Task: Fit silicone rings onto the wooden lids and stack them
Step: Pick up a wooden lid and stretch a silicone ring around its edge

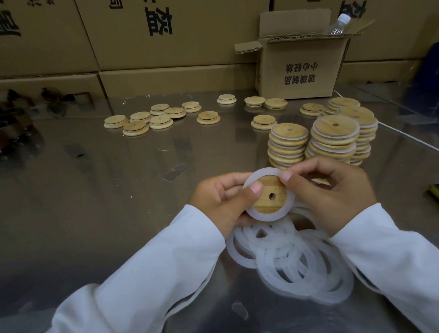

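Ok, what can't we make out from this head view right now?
- Head view: far face of the round wooden lid, turned away between the left hand and right hand; white silicone ring seating unclear.
- Inside the open cardboard box: walls hide it.
- Left edge, dark objects: blurred, cut off.

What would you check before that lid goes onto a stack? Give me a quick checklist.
1. Left hand and right hand both grip the lid: ok.
2. Silicone ring seated all round the lid: cannot tell, the thumbs cover part of it.
3. Top of the nearest stack free to take another lid: ok.
4. Loose rings lying beneath the hands for the next lid: ok.
5. Bare lids waiting farther back: ok.
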A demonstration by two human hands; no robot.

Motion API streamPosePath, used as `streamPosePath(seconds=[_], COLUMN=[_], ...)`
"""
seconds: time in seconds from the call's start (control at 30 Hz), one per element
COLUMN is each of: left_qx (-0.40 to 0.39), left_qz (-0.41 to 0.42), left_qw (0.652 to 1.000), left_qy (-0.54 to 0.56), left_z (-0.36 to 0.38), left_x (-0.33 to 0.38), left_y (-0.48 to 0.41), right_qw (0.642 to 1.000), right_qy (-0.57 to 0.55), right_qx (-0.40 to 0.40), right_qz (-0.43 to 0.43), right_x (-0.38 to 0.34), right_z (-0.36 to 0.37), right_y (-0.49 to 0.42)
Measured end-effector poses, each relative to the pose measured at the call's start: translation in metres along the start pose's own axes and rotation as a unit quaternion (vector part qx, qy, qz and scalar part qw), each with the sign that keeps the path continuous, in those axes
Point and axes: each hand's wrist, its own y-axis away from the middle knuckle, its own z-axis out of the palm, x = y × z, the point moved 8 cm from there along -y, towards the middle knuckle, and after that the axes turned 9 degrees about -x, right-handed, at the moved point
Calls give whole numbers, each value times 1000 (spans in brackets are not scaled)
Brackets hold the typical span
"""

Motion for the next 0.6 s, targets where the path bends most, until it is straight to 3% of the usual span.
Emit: streamPosePath(seconds=[0.27, 0.6], left_qx=[23, 11], left_qz=[40, 62], left_qw=[998, 983], left_qy=[-31, -173], left_z=[-4, -1], left_x=[9, 13], left_y=[0, 3], right_qw=[1000, 1000], right_qy=[4, -24], right_qx=[26, 13], right_qz=[-9, 16], right_x=[-6, 0], right_z=[-3, -3], right_y=[1, -1])
